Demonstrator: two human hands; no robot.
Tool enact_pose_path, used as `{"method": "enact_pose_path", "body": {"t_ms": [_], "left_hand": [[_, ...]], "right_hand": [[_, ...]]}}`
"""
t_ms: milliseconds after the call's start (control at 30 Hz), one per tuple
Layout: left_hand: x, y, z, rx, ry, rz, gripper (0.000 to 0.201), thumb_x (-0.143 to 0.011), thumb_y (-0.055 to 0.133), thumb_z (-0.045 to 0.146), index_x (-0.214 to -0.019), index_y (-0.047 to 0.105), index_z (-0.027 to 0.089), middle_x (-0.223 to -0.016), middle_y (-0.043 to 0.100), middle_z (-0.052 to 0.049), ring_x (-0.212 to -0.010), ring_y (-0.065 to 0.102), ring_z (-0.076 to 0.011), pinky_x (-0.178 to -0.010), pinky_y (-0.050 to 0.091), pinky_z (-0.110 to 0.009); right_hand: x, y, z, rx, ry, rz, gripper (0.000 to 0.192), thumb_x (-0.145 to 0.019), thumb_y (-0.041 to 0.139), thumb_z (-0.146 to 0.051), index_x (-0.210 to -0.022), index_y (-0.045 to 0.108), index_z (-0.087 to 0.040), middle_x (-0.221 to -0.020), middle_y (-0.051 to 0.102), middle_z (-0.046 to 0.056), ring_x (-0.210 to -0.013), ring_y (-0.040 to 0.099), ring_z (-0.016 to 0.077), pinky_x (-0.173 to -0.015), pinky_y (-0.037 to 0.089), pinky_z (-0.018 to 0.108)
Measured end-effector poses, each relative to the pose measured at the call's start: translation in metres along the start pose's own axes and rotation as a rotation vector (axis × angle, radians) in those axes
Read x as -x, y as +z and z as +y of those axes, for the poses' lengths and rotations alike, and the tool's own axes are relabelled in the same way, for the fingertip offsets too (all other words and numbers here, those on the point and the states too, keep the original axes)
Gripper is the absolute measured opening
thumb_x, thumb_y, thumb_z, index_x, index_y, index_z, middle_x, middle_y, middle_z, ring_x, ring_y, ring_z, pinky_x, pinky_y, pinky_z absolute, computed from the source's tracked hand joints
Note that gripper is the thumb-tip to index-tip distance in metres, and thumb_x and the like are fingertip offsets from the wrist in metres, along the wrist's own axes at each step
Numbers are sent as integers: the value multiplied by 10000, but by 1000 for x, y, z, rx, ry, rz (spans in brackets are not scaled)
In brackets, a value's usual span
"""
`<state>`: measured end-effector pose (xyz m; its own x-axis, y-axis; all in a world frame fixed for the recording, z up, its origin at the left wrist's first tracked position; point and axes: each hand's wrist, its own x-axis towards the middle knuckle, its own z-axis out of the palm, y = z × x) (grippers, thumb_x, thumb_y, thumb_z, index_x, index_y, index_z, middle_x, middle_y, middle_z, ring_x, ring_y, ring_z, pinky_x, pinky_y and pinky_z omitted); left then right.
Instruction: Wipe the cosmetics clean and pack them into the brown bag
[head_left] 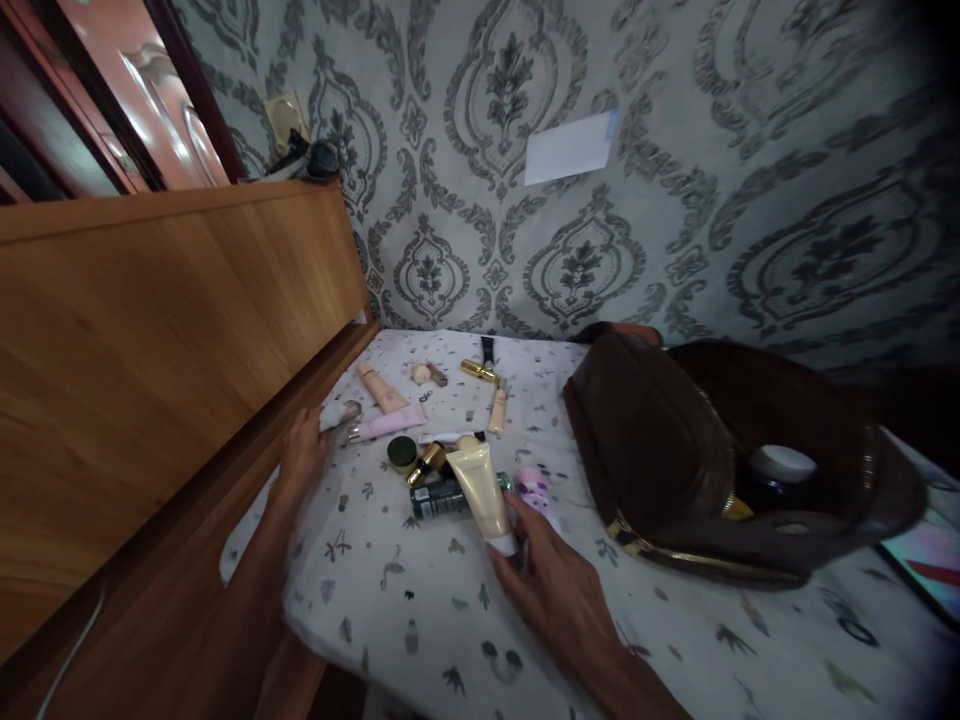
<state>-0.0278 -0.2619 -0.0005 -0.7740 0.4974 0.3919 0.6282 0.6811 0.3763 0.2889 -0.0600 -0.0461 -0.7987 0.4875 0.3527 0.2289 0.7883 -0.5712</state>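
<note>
The right hand (559, 590) pinches a cream plastic tube (480, 490) by its cap; a slip could knock the dark green bottle (442, 497) at nine o'clock. The left hand (304, 455) grips the sheet's edge (334, 415).

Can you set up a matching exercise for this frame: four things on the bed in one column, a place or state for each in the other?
Things:
1. cream tube
2. pink tube
3. brown bag
4. gold lipstick

Places or states:
A. lying open on the sheet, a white-capped jar inside
B. far side of the pile, near the wall
C. cap end held by the right hand
D. cap end at the left hand by the headboard

Pairs: 1-C, 2-D, 3-A, 4-B
</note>
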Motion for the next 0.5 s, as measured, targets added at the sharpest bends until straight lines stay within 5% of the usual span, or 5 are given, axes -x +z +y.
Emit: {"method": "enact_pose_path", "body": {"t_ms": [133,233,367,500], "left_hand": [[6,-15,20,175,6,130,433,-875,442,250,-1262,584,119,-1127,637,-138,-1095,595,-294,-983,459,-425],[11,-24,47,357,41,102,480,-915,446,428,-1242,608,116,-1114,681,-117,-1063,632,-277,-956,485,-401],[21,-36,93,858,83,-183,510,-829,620,544,-1127,694,136,-1006,718,-100,-937,661,-257,-909,502,-379],[32,-37,139,940,206,-601,420,-840,659,480,-1102,709,155,-941,717,-82,-914,652,-243,-894,507,-354]], "right_hand": [[1,0,1,-9,-22,0,487,-916,481,-389,-1353,531,-180,-1033,724,102,-797,709,247,-690,588,376],[1,-2,0,-40,0,1,495,-913,496,-418,-1354,532,-194,-1087,700,108,-771,694,232,-672,578,360],[0,-14,-4,-214,40,78,511,-926,492,-456,-1349,518,-172,-1063,657,117,-727,636,196,-681,557,347],[0,-26,-11,-702,38,80,537,-958,414,-528,-1360,491,-180,-1073,631,113,-812,631,185,-650,541,295]]}}
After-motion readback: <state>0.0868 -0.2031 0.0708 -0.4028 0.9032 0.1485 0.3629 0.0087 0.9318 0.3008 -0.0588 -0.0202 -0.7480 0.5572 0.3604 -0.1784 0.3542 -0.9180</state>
